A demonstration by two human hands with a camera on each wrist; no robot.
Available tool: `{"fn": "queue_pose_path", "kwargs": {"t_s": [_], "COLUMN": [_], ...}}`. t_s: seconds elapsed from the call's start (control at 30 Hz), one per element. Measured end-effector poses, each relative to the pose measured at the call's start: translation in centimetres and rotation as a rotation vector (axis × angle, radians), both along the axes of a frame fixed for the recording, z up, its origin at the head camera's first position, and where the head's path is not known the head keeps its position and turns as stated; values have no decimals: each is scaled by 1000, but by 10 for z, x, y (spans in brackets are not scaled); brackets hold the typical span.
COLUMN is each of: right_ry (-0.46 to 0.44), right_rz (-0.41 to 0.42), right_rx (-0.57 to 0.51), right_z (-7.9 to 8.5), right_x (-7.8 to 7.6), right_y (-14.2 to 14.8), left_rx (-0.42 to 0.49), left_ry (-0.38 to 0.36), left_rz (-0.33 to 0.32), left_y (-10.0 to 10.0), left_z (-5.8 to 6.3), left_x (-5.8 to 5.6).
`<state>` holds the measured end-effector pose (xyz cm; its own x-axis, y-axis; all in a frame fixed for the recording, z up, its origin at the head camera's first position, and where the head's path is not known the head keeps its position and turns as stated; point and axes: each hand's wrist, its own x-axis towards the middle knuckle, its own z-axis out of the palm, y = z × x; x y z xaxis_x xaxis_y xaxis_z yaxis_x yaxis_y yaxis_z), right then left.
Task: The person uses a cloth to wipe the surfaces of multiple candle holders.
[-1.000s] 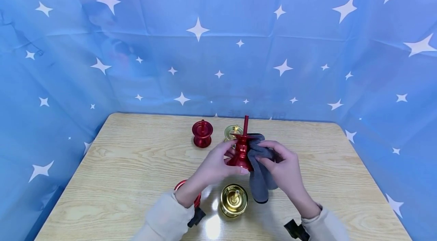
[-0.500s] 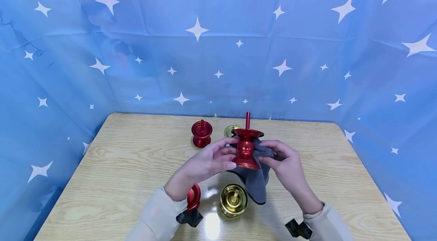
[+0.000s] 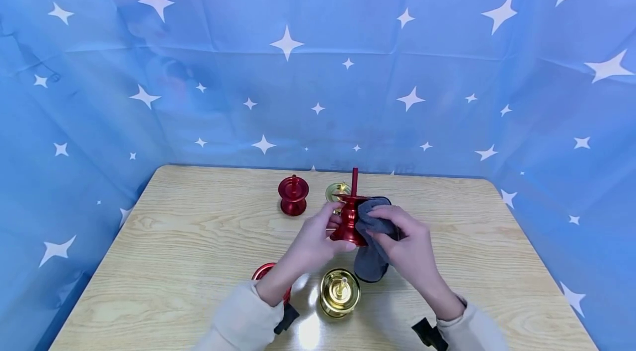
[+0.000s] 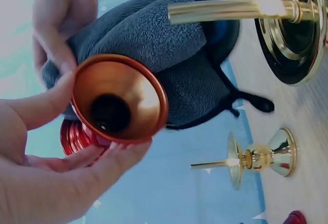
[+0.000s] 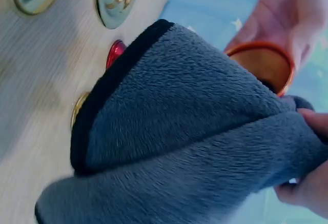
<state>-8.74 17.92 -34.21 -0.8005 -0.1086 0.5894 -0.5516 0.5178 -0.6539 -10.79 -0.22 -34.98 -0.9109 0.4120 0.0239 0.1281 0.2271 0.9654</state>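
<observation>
My left hand (image 3: 315,238) grips a red metal candle holder (image 3: 349,221) by its body and flared foot, above the table. A thin rod stands up from its dish. In the left wrist view the hollow orange underside (image 4: 120,98) of the foot faces the camera. Pinched in my right hand (image 3: 409,238) is a dark grey plush cloth (image 3: 372,262) with black edging, bunched against the right side of the candle holder. Its loose end hangs down and fills much of the right wrist view, where the cloth (image 5: 169,111) hides part of the foot.
A red candle holder (image 3: 293,196) and a gold one (image 3: 335,192), partly hidden, stand at the back. Nearer are a larger gold candle holder (image 3: 340,291) and a red one (image 3: 263,270) mostly behind my left forearm. The wooden table (image 3: 199,229) meets a blue starry curtain (image 3: 318,80).
The red candle holder tipped toward me half a second ago and is more upright again now, slightly lower and left. The cloth has moved from behind it to its right side.
</observation>
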Motion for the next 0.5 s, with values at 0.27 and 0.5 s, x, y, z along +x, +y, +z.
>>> {"fn": "queue_pose_path", "kwargs": {"t_s": [0.27, 0.5], "right_ry": [-108, -282], "right_rz": [42, 87], "right_rx": [-124, -261], "right_z": [-3, -7], "right_x": [1, -2], "right_y": [10, 19], "left_rx": [276, 436], "left_ry": [-188, -299], "left_rz": [-159, -311], "left_y": [-13, -22], "left_z": [2, 6], "left_x": [-1, -2]}}
